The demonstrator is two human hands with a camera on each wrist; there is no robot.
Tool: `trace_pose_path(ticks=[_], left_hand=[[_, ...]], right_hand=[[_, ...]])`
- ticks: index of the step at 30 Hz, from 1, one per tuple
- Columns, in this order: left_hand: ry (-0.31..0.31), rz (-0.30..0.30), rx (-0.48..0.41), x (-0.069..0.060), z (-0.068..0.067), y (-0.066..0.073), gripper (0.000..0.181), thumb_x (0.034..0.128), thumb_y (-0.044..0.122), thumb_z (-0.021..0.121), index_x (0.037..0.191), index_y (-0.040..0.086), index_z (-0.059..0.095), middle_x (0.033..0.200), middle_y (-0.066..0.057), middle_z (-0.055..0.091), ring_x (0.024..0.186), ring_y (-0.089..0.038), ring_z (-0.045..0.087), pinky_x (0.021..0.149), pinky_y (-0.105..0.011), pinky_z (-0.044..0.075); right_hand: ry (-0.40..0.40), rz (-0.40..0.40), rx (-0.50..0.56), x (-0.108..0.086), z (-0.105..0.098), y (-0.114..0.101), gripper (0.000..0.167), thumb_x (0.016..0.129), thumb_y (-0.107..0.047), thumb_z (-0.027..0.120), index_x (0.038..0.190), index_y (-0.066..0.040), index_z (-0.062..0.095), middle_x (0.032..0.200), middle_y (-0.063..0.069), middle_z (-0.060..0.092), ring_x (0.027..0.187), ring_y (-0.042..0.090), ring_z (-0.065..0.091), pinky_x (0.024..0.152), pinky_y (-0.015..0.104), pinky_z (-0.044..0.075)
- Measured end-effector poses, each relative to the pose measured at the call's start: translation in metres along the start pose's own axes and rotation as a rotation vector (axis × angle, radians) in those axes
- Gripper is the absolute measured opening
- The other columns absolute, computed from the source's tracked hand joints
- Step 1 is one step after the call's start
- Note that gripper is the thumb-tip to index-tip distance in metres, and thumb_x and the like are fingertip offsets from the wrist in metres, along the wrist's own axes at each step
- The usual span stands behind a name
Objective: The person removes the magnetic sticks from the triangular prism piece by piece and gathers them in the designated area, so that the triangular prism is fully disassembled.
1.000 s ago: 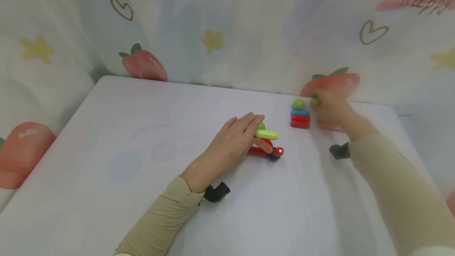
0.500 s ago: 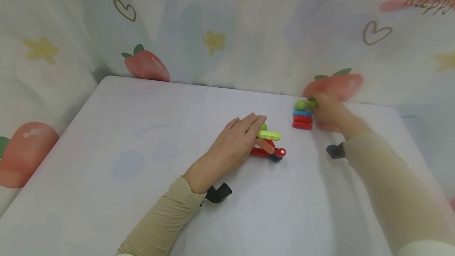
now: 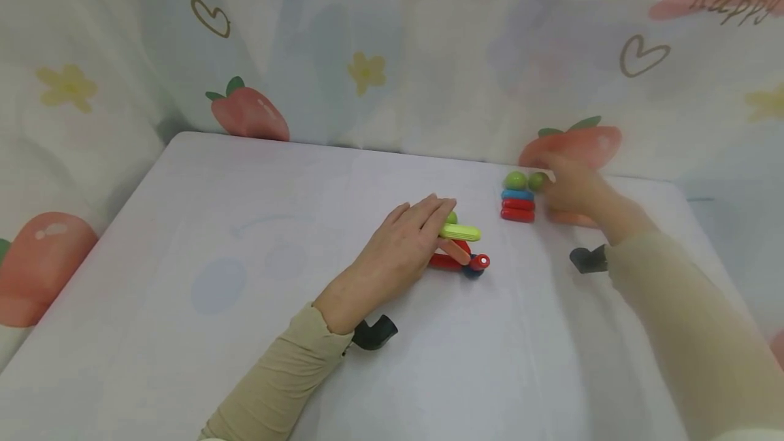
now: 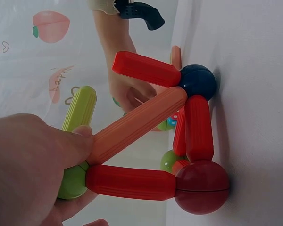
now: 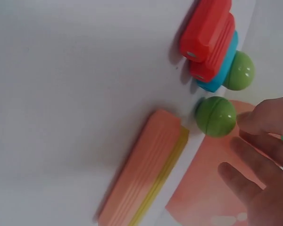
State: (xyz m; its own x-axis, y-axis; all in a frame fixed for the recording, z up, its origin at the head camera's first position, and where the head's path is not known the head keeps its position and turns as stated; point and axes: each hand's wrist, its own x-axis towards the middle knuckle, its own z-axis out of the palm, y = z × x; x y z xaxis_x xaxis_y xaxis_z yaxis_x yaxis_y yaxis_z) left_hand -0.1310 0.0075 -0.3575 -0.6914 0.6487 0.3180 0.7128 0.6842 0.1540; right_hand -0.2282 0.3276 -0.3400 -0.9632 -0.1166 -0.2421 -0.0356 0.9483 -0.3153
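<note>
So the thing that matters here is the green ball (image 5: 216,117) by the far edge of the table (image 3: 459,373): in the head view it sits just left of the right hand (image 3: 572,186), which is way nearer to it than the left. Being a ball, it has no long axis to line up with. The right fingers (image 5: 259,159) look loose and spread, not wrapped round it; can't tell if a fingertip is touching. The other green ball (image 5: 239,70) is just beyond it, by the blue rod (image 3: 518,194). Meanwhile the left hand (image 3: 398,243) pinches the stick frame (image 4: 139,125) at its light green joint (image 4: 73,182), though its palm hides much of the frame from above. The right hand is blurry up there and covers part of the salmon rod (image 5: 141,165), whose near end the right wrist view cuts off.
</note>
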Motion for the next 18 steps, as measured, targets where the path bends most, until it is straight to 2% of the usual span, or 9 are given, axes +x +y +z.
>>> trace_pose_path(ticks=[3, 8, 13, 18], left_hand=[[0.004, 0.002, 0.000, 0.000, 0.000, 0.000, 0.058, 0.0986, 0.024, 0.062, 0.149, 0.006, 0.039, 0.146, -0.008, 0.052, 0.141, -0.021, 0.045, 0.112, -0.042, 0.043], [0.001, 0.003, 0.002, 0.000, 0.000, 0.000, 0.058, 0.0990, 0.023, 0.061, 0.149, 0.006, 0.039, 0.146, -0.008, 0.052, 0.141, -0.021, 0.045, 0.112, -0.042, 0.043], [-0.005, -0.005, 0.002, 0.000, 0.000, 0.000, 0.059, 0.0990, 0.023, 0.061, 0.150, 0.006, 0.038, 0.147, -0.008, 0.051, 0.142, -0.021, 0.043, 0.113, -0.042, 0.042], [-0.004, -0.005, -0.003, 0.000, 0.000, 0.000, 0.058, 0.0988, 0.020, 0.061, 0.150, 0.006, 0.038, 0.147, -0.008, 0.051, 0.142, -0.021, 0.044, 0.113, -0.042, 0.042]], right_hand=[[0.035, -0.033, -0.004, -0.002, -0.004, 0.003, 0.057, 0.089, -0.001, 0.060, 0.143, -0.007, 0.041, 0.138, 0.021, 0.046, 0.123, 0.044, 0.041, 0.096, 0.065, 0.046], [0.124, -0.086, -0.009, -0.009, -0.005, 0.005, 0.047, 0.093, -0.003, 0.058, 0.138, -0.001, 0.043, 0.132, 0.025, 0.050, 0.119, 0.045, 0.045, 0.096, 0.064, 0.046], [0.225, -0.136, 0.046, -0.030, -0.002, -0.004, 0.046, 0.091, 0.001, 0.057, 0.135, 0.002, 0.043, 0.131, 0.025, 0.050, 0.117, 0.045, 0.045, 0.095, 0.065, 0.046], [0.280, -0.144, 0.099, -0.049, 0.008, -0.012, 0.046, 0.091, 0.000, 0.060, 0.134, -0.001, 0.043, 0.129, 0.024, 0.050, 0.116, 0.044, 0.045, 0.090, 0.063, 0.049]])
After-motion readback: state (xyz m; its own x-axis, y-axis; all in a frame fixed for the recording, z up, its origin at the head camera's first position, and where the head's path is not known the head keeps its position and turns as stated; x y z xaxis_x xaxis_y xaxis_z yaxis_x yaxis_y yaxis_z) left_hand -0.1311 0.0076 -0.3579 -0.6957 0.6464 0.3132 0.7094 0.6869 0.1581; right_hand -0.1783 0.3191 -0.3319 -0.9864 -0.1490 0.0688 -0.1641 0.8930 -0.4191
